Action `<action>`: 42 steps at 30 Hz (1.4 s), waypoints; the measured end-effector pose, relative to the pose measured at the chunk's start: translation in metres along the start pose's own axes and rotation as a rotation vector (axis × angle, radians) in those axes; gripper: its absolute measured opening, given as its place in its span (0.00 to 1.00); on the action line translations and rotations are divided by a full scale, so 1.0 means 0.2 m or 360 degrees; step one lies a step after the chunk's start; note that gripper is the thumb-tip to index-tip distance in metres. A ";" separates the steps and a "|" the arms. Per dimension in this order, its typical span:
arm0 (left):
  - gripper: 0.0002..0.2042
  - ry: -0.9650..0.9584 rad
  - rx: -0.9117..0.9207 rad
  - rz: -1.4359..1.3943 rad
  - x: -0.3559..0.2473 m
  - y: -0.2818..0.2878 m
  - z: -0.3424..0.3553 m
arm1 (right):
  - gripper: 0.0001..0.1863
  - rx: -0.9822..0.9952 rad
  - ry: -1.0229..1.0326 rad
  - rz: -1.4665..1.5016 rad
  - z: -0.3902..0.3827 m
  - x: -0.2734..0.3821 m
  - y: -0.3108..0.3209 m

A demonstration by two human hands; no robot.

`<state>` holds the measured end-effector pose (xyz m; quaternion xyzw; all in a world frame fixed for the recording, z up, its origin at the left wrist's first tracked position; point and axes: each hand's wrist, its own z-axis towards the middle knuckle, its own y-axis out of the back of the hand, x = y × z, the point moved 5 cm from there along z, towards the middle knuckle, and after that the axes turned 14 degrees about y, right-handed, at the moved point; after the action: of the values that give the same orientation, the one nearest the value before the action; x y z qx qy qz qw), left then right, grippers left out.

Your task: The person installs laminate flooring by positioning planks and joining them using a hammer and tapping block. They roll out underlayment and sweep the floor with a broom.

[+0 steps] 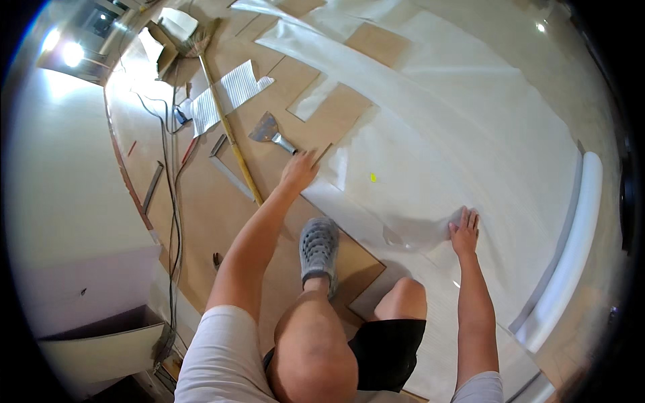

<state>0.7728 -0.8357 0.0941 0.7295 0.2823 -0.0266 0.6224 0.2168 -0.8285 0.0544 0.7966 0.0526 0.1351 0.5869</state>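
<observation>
My left hand (300, 171) is closed at the edge of a white translucent sheet (430, 154). Its fingers meet the handle end of a wide-bladed scraper (267, 129), and a slim dark strip (323, 155) sticks out by the thumb. Which of these it grips, I cannot tell. My right hand (465, 232) lies flat on the sheet with fingers outstretched. Folds run through the sheet near that hand, and a small yellow tag (373, 178) sits on it between my hands. My foot in a grey clog (319, 247) rests on the brown board floor (195, 248).
A broom (228, 127) lies across the boards at left, near a metal square (232, 171), a striped white sheet piece (225, 96) and cables (168, 181). A white roll (571, 248) borders the sheet at right. Pliers (216, 260) lie beside my left arm.
</observation>
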 end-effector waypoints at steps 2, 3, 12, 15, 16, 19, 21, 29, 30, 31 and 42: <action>0.27 0.0056 -0.0031 -0.0082 -0.15 -0.08 0.28 | 0.43 0.0032 -0.0138 -0.0084 -0.02 -0.04 0.03; 0.30 0.0017 -0.0091 -0.0065 -0.17 -0.12 0.41 | 0.46 0.0073 -0.0166 0.0012 -0.02 -0.10 0.00; 0.54 0.0279 -0.0176 -0.0070 -0.36 -0.24 1.05 | 0.53 0.0348 -0.0364 0.0234 0.01 -0.09 -0.03; 0.55 0.0233 -0.0152 -0.0150 -0.38 -0.23 1.09 | 0.53 0.0373 -0.0351 0.0201 0.01 -0.07 -0.02; 0.55 0.0226 -0.0151 -0.0172 -0.39 -0.23 1.10 | 0.53 0.0369 -0.0324 0.0190 0.02 -0.09 -0.04; 0.57 0.0252 -0.0168 -0.0170 -0.40 -0.23 1.13 | 0.53 0.0409 -0.0340 0.0192 0.06 -0.09 -0.06; 0.57 0.0124 -0.0353 -0.0331 -0.39 -0.18 1.09 | 0.54 0.0446 -0.0360 0.0177 0.09 -0.09 -0.06; 0.52 -0.0082 -0.0763 -0.0741 -0.24 0.55 0.97 | 0.55 0.0575 -0.0337 -0.0050 0.04 -0.12 -0.12; 0.51 -0.0058 -0.0734 -0.0632 -0.10 0.64 1.00 | 0.55 0.0571 -0.0292 -0.0087 0.03 -0.13 -0.12; 0.50 0.0097 -0.0653 -0.0583 0.09 0.69 1.02 | 0.54 0.0616 -0.0305 -0.0094 0.03 -0.12 -0.13; 0.35 0.1151 -0.0346 0.0181 2.18 0.69 0.35 | 0.44 0.0372 0.0034 -0.0203 -0.03 -0.15 -0.01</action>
<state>1.2217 -0.7452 0.0317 0.6358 0.4441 0.2973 0.5569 0.1862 -0.8306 0.0487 0.8531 0.1247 0.0989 0.4969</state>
